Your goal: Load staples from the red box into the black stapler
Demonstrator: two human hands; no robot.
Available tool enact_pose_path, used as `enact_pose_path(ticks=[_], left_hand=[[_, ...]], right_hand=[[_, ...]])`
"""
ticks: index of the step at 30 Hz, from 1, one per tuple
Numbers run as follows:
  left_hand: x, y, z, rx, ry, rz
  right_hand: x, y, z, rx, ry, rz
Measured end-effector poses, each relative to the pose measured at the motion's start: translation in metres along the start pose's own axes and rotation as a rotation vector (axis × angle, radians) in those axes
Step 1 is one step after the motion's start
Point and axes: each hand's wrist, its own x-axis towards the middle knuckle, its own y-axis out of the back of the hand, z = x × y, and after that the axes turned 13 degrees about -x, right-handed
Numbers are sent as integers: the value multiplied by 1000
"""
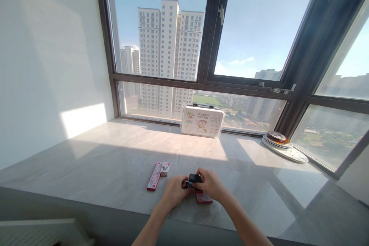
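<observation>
Both hands meet low in the middle of the head view, over the stone sill. Between them is a small black stapler (pixel 195 178) with a shiny metal part, much of it covered by fingers. My right hand (pixel 211 184) is closed around its right side. From the left, my left hand (pixel 176 189) pinches its metal end. Just below the stapler a red-and-white box (pixel 204 197) lies on the sill, partly hidden by my right hand. Left of my hands lie long red-and-white boxes (pixel 154 177) in a line, and a small white box (pixel 165 168) with a dark picture touches them.
A white case (pixel 202 122) with cartoon prints and a dark handle stands against the window. Stacked plates or discs (pixel 284 149) sit in the right corner. The sill's front edge runs just below my hands, and a white panel (pixel 40 232) is at lower left.
</observation>
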Motion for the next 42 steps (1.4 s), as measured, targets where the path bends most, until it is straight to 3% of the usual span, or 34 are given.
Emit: enact_pose_path(ticks=[3, 7, 11, 14, 16, 21, 25, 28, 32, 36, 39, 42], left_hand=[[-3, -2, 1, 18, -2, 29], [-16, -8, 15, 18, -97, 45], [-28, -22, 42, -19, -332, -146], [-30, -32, 55, -2, -451, -311], [-29, -32, 53, 29, -451, -323], [-24, -8, 24, 59, -235, -131], [-22, 7, 9, -16, -196, -146], [-21, 2, 6, -58, -183, -148], [-22, -8, 7, -85, -168, -121], [-29, 2, 6, -159, -212, -94], [-39, 31, -14, -135, -232, 122], [-57, 65, -49, 136, -85, 423]], right_hand=[[6, 0, 2, -71, -17, -3], [6, 5, 26, -86, -107, 17], [-10, 4, 53, -44, -189, 35], [-25, -1, 67, 208, -267, 74], [-36, -5, 73, 419, -312, 113], [-62, -9, 69, 761, -367, 123], [-74, -17, 43, 913, -378, -7], [-67, -28, 22, 997, -301, 29], [-52, -40, 9, 979, -203, 92], [-53, -44, 10, 854, -306, 192], [-64, -43, 13, 841, -354, 246], [-74, -41, 15, 861, -322, 226]])
